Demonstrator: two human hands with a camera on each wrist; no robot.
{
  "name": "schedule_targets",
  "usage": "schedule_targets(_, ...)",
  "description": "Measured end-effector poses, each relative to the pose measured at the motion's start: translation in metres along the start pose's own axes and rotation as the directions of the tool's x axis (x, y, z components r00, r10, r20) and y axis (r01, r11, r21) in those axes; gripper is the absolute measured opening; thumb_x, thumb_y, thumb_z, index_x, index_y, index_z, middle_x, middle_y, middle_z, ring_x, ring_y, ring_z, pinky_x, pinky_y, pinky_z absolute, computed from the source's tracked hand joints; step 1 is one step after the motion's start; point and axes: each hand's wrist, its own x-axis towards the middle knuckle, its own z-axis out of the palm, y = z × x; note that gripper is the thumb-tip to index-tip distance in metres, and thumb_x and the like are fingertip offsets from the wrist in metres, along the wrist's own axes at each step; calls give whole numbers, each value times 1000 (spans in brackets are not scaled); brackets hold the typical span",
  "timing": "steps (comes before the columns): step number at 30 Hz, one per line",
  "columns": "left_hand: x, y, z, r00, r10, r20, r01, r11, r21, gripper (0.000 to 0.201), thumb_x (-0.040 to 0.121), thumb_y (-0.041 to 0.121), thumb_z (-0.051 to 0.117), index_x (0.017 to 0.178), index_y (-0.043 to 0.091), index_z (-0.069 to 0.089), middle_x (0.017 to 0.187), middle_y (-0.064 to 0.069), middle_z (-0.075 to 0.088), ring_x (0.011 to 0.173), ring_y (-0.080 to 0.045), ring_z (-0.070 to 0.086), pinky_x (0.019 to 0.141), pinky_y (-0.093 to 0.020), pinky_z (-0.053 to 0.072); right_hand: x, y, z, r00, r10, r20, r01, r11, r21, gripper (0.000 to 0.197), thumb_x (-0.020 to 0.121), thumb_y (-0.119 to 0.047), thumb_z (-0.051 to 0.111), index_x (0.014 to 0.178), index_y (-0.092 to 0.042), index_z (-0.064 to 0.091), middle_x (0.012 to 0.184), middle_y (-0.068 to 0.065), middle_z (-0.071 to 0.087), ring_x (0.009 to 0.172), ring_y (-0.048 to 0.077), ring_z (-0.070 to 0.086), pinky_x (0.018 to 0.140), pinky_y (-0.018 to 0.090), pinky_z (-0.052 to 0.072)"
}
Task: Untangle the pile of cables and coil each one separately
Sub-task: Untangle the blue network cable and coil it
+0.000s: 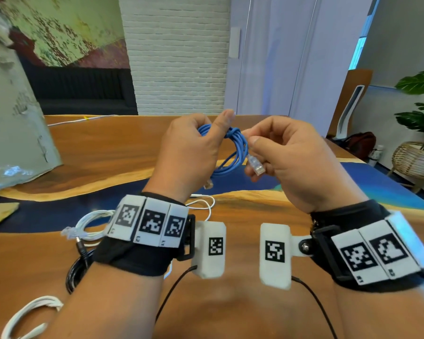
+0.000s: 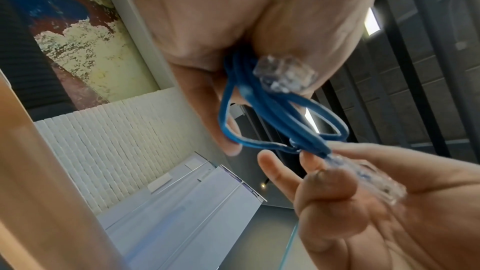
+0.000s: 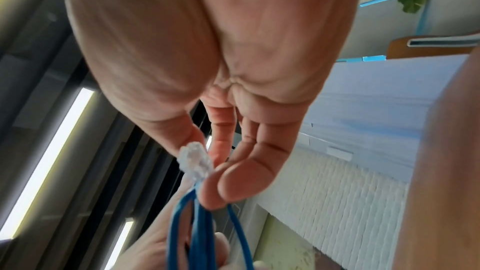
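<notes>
Blue network cable (image 1: 233, 152) hangs as a gathered coil above the wooden table (image 1: 242, 216), held up in front of the person. The left hand (image 1: 191, 152) curls its fingers round the top of the coil, thumb pressed over the loops. Just right of the coil, the right hand (image 1: 287, 157) pinches the cable's tail behind its clear plug (image 1: 255, 165), which points down.

Likely the tail is being wrapped or tucked to lock the coil. If the left grip loosens during the tuck, the loops could spring apart. Pulling the tail hard could cinch a knot or kink the cable. The second plug (image 1: 37, 184) dangling below the coil could snag a loop.

Whether the tail already passes through the coil is hidden behind the left thumb. Below the coil, the white cables (image 1: 88, 223) and a black cable (image 1: 77, 267) lie partly covered by the left forearm, so I cannot tell if all are coiled.
</notes>
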Motion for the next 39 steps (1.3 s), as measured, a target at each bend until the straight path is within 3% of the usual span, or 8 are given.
schedule_targets(2, -1, 0, 2, 1000, 10, 8, -11, 1000, 25, 54, 94, 56, 64, 63, 14, 48, 43, 9, 40, 37, -16, 42, 39, -34, 45, -3, -3, 4, 998, 50, 37, -53, 997, 58, 15, 95, -9, 68, 108, -6, 60, 87, 18, 73, 58, 27, 65, 54, 39, 56)
schedule_targets(5, -2, 2, 4, 999, -2, 38, 1, 1000, 28, 54, 93, 57, 65, 61, 17, 48, 44, 8, 44, 42, -19, 48, 44, -42, 52, -5, -2, 8, 997, 53, 52, -51, 998, -46, 29, 92, -12, 74, 116, -11, 57, 91, 19, 76, 58, 27, 66, 56, 38, 57)
schedule_targets(7, -3, 3, 5, 997, -16, 73, 14, 999, 28, 58, 92, 59, 64, 66, 9, 51, 49, 4, 47, 50, -30, 58, 52, -47, 55, -5, 1, 8, 999, 46, 9, -44, 993, -113, 24, 92, -10, 74, 113, -11, 61, 89, 15, 77, 58, 26, 67, 55, 36, 58)
schedule_targets(11, -5, 5, 7, 984, -92, 151, 101, 993, -54, 53, 94, 48, 68, 80, -3, 60, 56, -2, 57, 54, -17, 65, 60, -35, 50, -10, 3, 6, 995, 41, -87, -51, 993, -110, 18, 92, -9, 74, 108, -10, 65, 82, 13, 77, 54, 24, 67, 54, 37, 59)
schedule_targets(16, -10, 7, 1, 964, -143, 226, 165, 983, -81, 17, 92, 31, 74, 96, 15, 75, 76, -4, 71, 73, -17, 69, 65, -33, 56, -19, 1, -6, 984, 40, -175, -64, 989, -133, 19, 93, -11, 73, 111, -14, 67, 80, 7, 78, 56, 20, 68, 56, 35, 61)
schedule_targets(21, -16, 15, -7, 938, -175, 298, 235, 955, -180, 12, 96, 15, 69, 105, 10, 75, 93, -9, 75, 75, -9, 69, 65, -23, 56, -30, -7, -9, 968, 77, -240, -92, 994, -55, 19, 95, -13, 71, 113, -17, 66, 85, 9, 78, 60, 23, 69, 56, 32, 58)
schedule_targets(33, -24, 26, -69, 926, -222, 305, 217, 975, 53, 12, 98, 12, 66, 104, 7, 75, 97, -16, 77, 62, -9, 64, 57, -19, 52, -63, -25, 22, 973, 191, -128, -190, 982, 21, 37, 100, -24, 65, 137, -24, 57, 109, -6, 76, 90, 20, 77, 67, 38, 64)
schedule_targets(39, -26, 10, -115, 899, -307, 312, 220, 933, 284, 12, 98, 17, 67, 107, 10, 73, 92, -8, 79, 70, -12, 70, 65, -28, 61, -125, -27, 13, 978, 207, 32, -204, 975, -89, 34, 96, -22, 65, 128, -32, 64, 116, -7, 75, 95, 18, 76, 70, 45, 63)
